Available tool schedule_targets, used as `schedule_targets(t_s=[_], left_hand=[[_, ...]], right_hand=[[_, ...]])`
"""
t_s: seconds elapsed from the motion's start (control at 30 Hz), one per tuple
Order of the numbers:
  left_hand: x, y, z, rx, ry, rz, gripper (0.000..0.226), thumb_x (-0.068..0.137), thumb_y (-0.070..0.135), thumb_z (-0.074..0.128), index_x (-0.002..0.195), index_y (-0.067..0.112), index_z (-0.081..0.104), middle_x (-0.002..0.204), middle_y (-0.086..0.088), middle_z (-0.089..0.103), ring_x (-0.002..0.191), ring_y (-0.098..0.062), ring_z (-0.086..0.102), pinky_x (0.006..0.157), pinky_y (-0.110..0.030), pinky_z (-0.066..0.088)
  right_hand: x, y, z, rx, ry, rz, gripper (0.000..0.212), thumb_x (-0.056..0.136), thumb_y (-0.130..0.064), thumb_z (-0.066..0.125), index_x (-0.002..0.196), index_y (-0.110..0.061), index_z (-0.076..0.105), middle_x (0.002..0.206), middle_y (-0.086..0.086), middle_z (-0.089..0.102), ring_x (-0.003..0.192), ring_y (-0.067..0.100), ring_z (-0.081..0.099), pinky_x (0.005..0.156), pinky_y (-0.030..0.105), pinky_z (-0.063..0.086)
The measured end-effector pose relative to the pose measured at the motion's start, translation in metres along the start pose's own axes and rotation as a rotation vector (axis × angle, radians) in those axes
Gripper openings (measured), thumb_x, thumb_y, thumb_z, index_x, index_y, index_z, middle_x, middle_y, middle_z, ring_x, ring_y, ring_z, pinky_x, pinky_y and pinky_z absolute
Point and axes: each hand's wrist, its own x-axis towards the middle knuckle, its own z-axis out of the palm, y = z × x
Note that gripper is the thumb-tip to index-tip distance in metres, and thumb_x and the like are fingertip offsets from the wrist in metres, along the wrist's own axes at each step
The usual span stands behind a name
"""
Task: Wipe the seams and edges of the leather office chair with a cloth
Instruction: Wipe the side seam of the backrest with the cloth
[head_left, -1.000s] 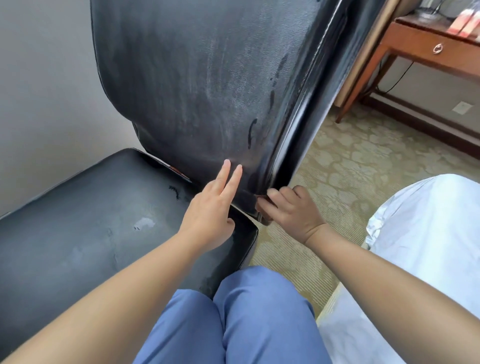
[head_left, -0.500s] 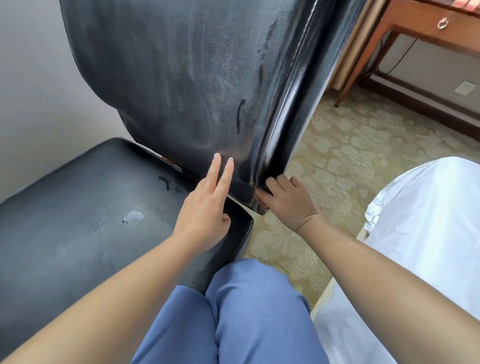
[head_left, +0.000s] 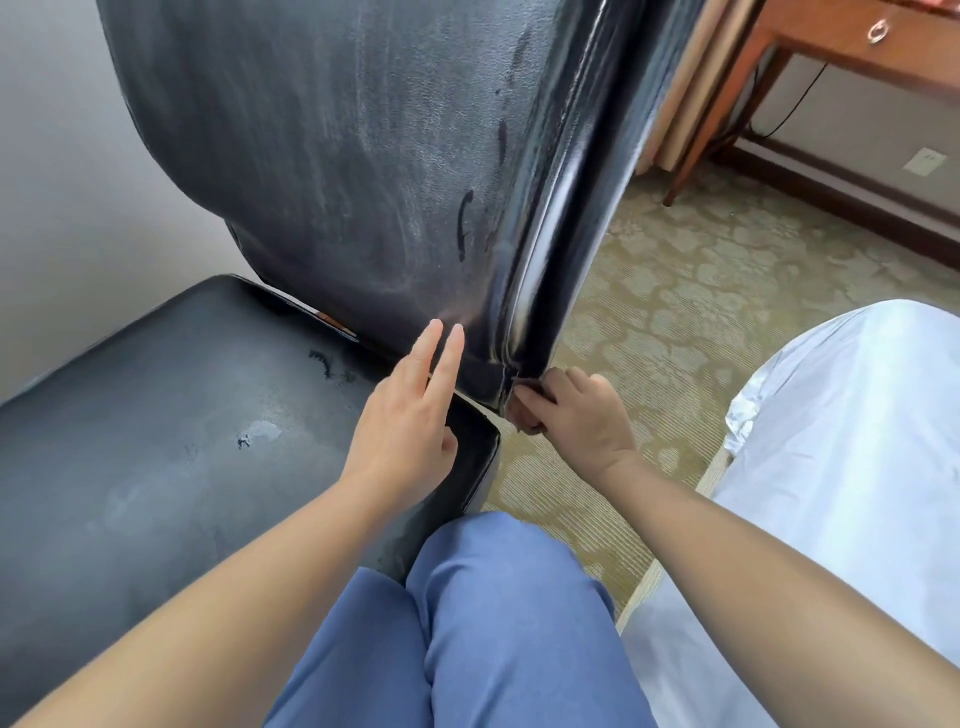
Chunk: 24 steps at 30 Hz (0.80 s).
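Chair backrest | left hand flat against | right hand curled at edge

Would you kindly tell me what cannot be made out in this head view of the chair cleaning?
- Cloth: none plainly visible; the curled right hand hides whatever it pinches at the backrest corner.
- Backrest top: cut off by the upper edge.
- Chair base: hidden under the seat.
- Left hand: palm faces away, so contact is uncertain.
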Motion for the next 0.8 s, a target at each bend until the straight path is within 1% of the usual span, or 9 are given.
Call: schedule_targets(t_s=[0.07,0.1,0.17,0.23,0.37,0.47,0.6,0.7,0.8], left_hand=[[-0.004,-0.003,0.002,0.031,-0.012,0.038,0.098,0.063,-0.002,0.072,0.15,0.009,0.029,0.151,-0.018,0.034,0.116,-0.036,0.055,0.082,-0.039,0.05],[-0.004,-0.004,0.003,0.043,-0.028,0.043,0.097,0.062,-0.002,0.073,0.149,0.009,0.032,0.149,-0.018,0.038,0.114,-0.037,0.056,0.081,-0.04,0.051],[-0.005,-0.005,0.006,0.056,-0.074,0.033,0.093,0.069,0.001,0.069,0.151,0.011,0.027,0.15,-0.015,0.036,0.118,-0.035,0.052,0.084,-0.041,0.049],[-0.003,-0.007,0.01,0.063,-0.126,0.046,0.089,0.076,0.004,0.063,0.153,0.012,0.02,0.151,-0.009,0.033,0.124,-0.033,0.047,0.089,-0.041,0.046],[0.002,-0.016,0.021,0.103,-0.286,0.024,0.08,0.088,0.015,0.053,0.154,0.017,0.008,0.153,0.0,0.024,0.133,-0.024,0.035,0.1,-0.035,0.041],[0.007,-0.024,0.032,0.149,-0.431,-0.021,0.077,0.091,0.023,0.052,0.154,0.019,0.008,0.157,-0.002,0.019,0.14,-0.024,0.025,0.107,-0.038,0.036],[0.014,-0.033,0.045,0.183,-0.612,-0.108,0.079,0.092,0.032,0.052,0.154,0.024,0.004,0.162,-0.002,0.002,0.148,-0.027,0.003,0.116,-0.051,0.022],[0.018,-0.034,0.048,0.188,-0.688,-0.14,0.075,0.091,0.035,0.05,0.154,0.027,0.008,0.162,-0.001,0.001,0.149,-0.029,-0.002,0.116,-0.055,0.018],[0.023,-0.035,0.045,0.211,-0.735,-0.134,0.07,0.092,0.037,0.049,0.152,0.027,0.015,0.163,0.0,0.001,0.149,-0.028,-0.002,0.115,-0.055,0.02]], right_hand=[[0.002,0.001,-0.005,0.007,0.06,-0.035,0.038,0.06,0.002,0.077,0.094,-0.015,0.074,0.078,0.007,0.063,0.061,0.025,0.054,0.055,0.026,0.024],[0.004,0.001,-0.005,0.005,0.078,-0.05,0.037,0.063,0.002,0.074,0.096,-0.015,0.074,0.077,0.006,0.062,0.061,0.025,0.054,0.054,0.026,0.027],[0.009,0.0,-0.003,-0.041,0.099,-0.067,0.034,0.072,0.001,0.063,0.1,-0.016,0.073,0.078,0.006,0.062,0.062,0.024,0.055,0.052,0.028,0.031],[0.013,-0.002,0.003,-0.117,0.113,-0.052,0.036,0.077,-0.002,0.049,0.099,-0.017,0.073,0.077,0.005,0.061,0.062,0.023,0.053,0.052,0.028,0.028],[0.011,-0.011,0.017,-0.165,0.142,-0.012,0.042,0.086,-0.002,0.037,0.099,-0.017,0.074,0.076,0.004,0.061,0.064,0.023,0.052,0.052,0.028,0.026],[-0.002,-0.013,0.032,-0.186,0.085,-0.058,0.041,0.081,-0.001,0.044,0.107,-0.016,0.071,0.079,0.004,0.06,0.067,0.024,0.052,0.052,0.029,0.032],[-0.011,-0.021,0.051,-0.209,-0.013,-0.093,0.041,0.083,-0.01,0.036,0.101,-0.019,0.071,0.078,0.001,0.059,0.066,0.022,0.054,0.055,0.03,0.035],[-0.014,-0.025,0.062,-0.266,-0.079,-0.114,0.025,0.078,-0.015,0.051,0.093,-0.02,0.07,0.077,-0.001,0.055,0.067,0.02,0.051,0.056,0.03,0.031],[-0.014,-0.022,0.063,-0.223,-0.076,-0.11,0.028,0.084,-0.011,0.041,0.085,-0.019,0.068,0.072,-0.001,0.051,0.064,0.02,0.049,0.055,0.03,0.027]])
